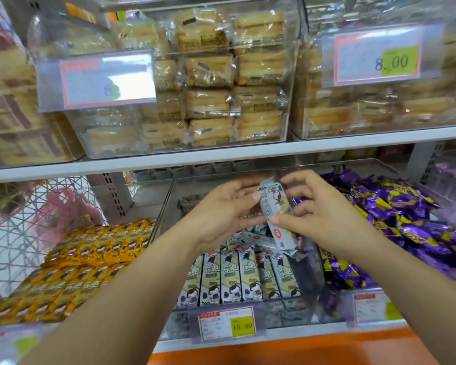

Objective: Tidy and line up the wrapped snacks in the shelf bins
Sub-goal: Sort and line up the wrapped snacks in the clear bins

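Note:
Both my hands meet over the clear middle bin (166, 206) on the lower shelf. Between them is a long grey-and-cream wrapped snack bar (273, 206), tilted, its top end up near the bin's back. My left hand (221, 209) has its thumb against the bar's left side with fingers spread behind it. My right hand (313, 209) pinches the bar from the right, thumb on its front. Below, a row of matching snack bars (237, 277) stands upright side by side at the bin's front, with a few loose ones (250, 237) lying behind them.
Yellow wrapped snacks (90, 262) fill the bin to the left, purple wrapped snacks (395, 214) the bin to the right. Clear bins of wrapped cakes (208, 83) sit on the shelf above. Price tags (227, 325) hang along the front edge. A white wire basket (19, 227) stands at far left.

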The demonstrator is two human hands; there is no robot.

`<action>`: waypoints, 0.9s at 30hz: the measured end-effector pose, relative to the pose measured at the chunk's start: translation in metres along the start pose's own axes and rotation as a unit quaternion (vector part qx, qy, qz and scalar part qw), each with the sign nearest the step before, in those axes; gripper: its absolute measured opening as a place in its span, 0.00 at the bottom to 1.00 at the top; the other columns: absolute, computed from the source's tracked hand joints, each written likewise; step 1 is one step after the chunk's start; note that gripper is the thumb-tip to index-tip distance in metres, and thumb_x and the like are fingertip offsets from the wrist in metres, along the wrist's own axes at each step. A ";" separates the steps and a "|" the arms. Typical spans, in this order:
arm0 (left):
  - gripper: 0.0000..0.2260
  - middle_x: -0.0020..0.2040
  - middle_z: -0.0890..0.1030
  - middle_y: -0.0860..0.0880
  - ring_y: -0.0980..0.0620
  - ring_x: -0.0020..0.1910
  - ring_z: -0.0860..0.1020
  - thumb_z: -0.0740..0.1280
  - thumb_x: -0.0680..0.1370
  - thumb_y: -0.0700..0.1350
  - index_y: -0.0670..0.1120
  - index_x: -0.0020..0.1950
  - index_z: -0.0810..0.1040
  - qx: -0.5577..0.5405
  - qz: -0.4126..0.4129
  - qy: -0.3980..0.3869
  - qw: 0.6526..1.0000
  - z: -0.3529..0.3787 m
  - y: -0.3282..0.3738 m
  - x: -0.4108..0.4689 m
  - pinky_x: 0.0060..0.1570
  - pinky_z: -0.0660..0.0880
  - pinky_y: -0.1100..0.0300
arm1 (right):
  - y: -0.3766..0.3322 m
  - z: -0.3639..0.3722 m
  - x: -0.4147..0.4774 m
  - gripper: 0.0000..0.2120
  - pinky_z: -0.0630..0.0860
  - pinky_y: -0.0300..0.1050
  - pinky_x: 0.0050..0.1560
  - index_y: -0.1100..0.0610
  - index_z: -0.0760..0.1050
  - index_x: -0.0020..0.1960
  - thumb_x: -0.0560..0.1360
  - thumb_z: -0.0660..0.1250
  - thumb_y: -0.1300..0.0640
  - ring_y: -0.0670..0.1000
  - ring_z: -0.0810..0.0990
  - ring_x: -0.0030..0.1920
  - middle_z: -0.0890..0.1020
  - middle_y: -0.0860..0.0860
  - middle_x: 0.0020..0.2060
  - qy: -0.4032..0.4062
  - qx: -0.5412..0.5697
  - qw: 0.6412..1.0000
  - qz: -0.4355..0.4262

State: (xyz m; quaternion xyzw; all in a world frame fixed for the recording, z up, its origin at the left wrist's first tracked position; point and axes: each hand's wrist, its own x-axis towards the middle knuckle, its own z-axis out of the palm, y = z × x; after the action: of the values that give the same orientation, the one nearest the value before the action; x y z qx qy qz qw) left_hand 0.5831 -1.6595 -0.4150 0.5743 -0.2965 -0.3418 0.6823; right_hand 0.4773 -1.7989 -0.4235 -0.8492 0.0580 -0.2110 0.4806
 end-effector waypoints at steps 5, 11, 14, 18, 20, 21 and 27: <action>0.10 0.52 0.81 0.43 0.52 0.47 0.81 0.67 0.76 0.39 0.45 0.57 0.77 0.067 -0.007 0.011 0.998 0.002 -0.004 -0.005 0.48 0.81 0.58 | -0.003 0.008 -0.008 0.22 0.77 0.45 0.37 0.42 0.69 0.50 0.63 0.78 0.52 0.50 0.78 0.32 0.77 0.42 0.43 0.032 -0.028 0.999 -0.017; 0.10 0.53 0.80 0.41 0.47 0.49 0.81 0.68 0.76 0.35 0.48 0.54 0.76 0.137 -0.019 0.052 0.989 0.006 -0.013 -0.001 0.53 0.79 0.53 | -0.001 0.000 -0.009 0.10 0.73 0.36 0.36 0.45 0.74 0.48 0.70 0.72 0.49 0.52 0.79 0.33 0.80 0.41 0.40 0.055 -0.096 0.994 -0.025; 0.16 0.55 0.77 0.46 0.50 0.50 0.81 0.67 0.76 0.34 0.54 0.57 0.75 0.221 0.004 0.043 0.974 0.005 -0.015 0.000 0.53 0.79 0.58 | 0.006 -0.013 -0.008 0.03 0.72 0.34 0.36 0.46 0.76 0.46 0.73 0.69 0.52 0.51 0.78 0.34 0.80 0.42 0.34 0.090 -0.118 0.989 -0.022; 0.08 0.51 0.79 0.45 0.46 0.49 0.81 0.66 0.76 0.36 0.50 0.47 0.78 0.180 0.030 0.131 0.974 0.006 -0.012 0.004 0.54 0.79 0.52 | 0.013 -0.013 -0.010 0.09 0.69 0.27 0.37 0.46 0.76 0.52 0.73 0.70 0.54 0.40 0.76 0.36 0.78 0.38 0.38 0.054 -0.169 0.984 -0.016; 0.06 0.47 0.79 0.44 0.48 0.43 0.81 0.67 0.76 0.35 0.45 0.43 0.74 0.110 0.020 0.177 0.978 0.005 -0.012 0.006 0.52 0.79 0.52 | 0.014 -0.010 -0.011 0.16 0.68 0.28 0.40 0.45 0.74 0.59 0.72 0.70 0.51 0.38 0.75 0.42 0.77 0.36 0.43 0.026 -0.197 0.980 -0.018; 0.07 0.46 0.78 0.44 0.49 0.42 0.80 0.68 0.75 0.35 0.44 0.41 0.72 0.086 0.010 0.191 0.978 0.005 -0.013 0.006 0.51 0.80 0.53 | 0.014 -0.009 -0.011 0.18 0.67 0.28 0.40 0.45 0.73 0.62 0.73 0.70 0.51 0.38 0.75 0.43 0.77 0.36 0.42 0.019 -0.205 0.978 -0.022; 0.09 0.39 0.80 0.44 0.54 0.36 0.79 0.72 0.73 0.43 0.44 0.38 0.72 0.148 -0.052 0.110 0.981 0.006 -0.023 -0.005 0.41 0.79 0.58 | 0.015 0.005 -0.005 0.17 0.75 0.39 0.55 0.50 0.75 0.61 0.73 0.70 0.58 0.43 0.80 0.48 0.75 0.44 0.58 -0.018 -0.186 0.981 -0.044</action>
State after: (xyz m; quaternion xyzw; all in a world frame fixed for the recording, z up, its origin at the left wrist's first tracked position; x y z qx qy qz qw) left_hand 0.5722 -1.6612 -0.4367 0.7176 -0.2363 -0.2640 0.5996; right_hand 0.4764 -1.8014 -0.4394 -0.9292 0.0504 -0.2016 0.3056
